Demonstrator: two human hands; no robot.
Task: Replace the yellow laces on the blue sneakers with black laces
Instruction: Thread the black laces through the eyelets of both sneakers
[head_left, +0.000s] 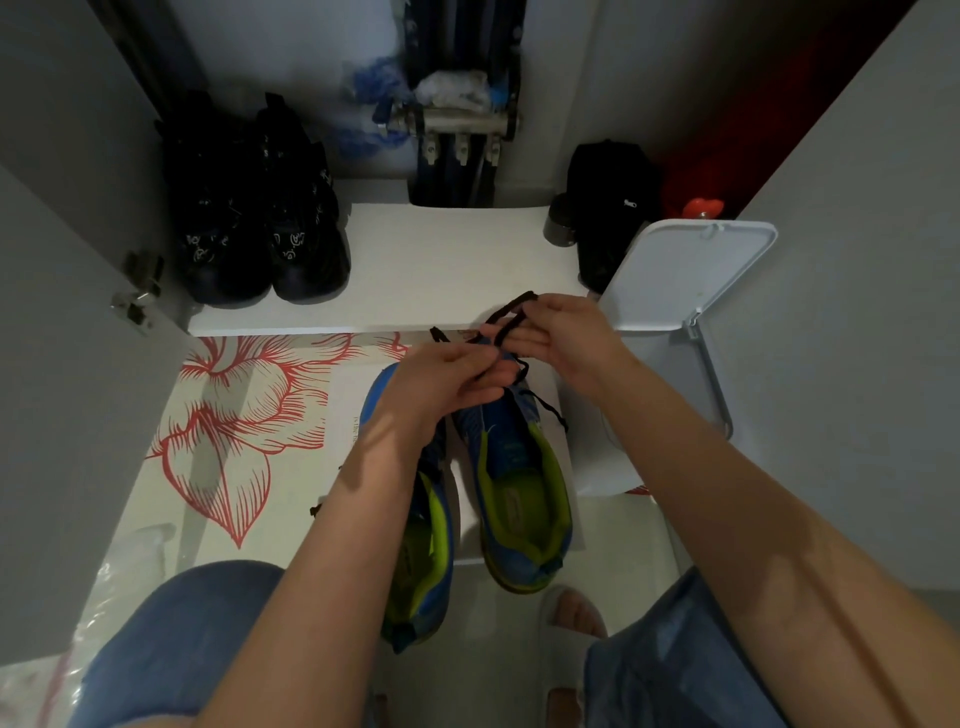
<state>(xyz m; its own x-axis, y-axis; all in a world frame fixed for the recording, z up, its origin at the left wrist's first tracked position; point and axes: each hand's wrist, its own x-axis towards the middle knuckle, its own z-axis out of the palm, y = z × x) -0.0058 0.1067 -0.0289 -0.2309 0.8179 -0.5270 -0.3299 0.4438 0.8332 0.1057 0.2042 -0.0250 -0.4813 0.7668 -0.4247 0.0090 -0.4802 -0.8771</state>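
Blue sneakers (522, 483): were two. Black shoes (260, 218) on shelf: also two. Hands: two, left hand (447, 384) and right hand (566, 338). Black lace (511, 317): one showed for sure. White lid (685, 270): was one. Black bag (608, 208): one. Dark round tin (558, 226): one. Red flower mat (234, 426): one. White slipper (556, 670): one.

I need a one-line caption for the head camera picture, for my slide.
Seen from above, the left hand and right hand hold a black lace over the two blue sneakers.
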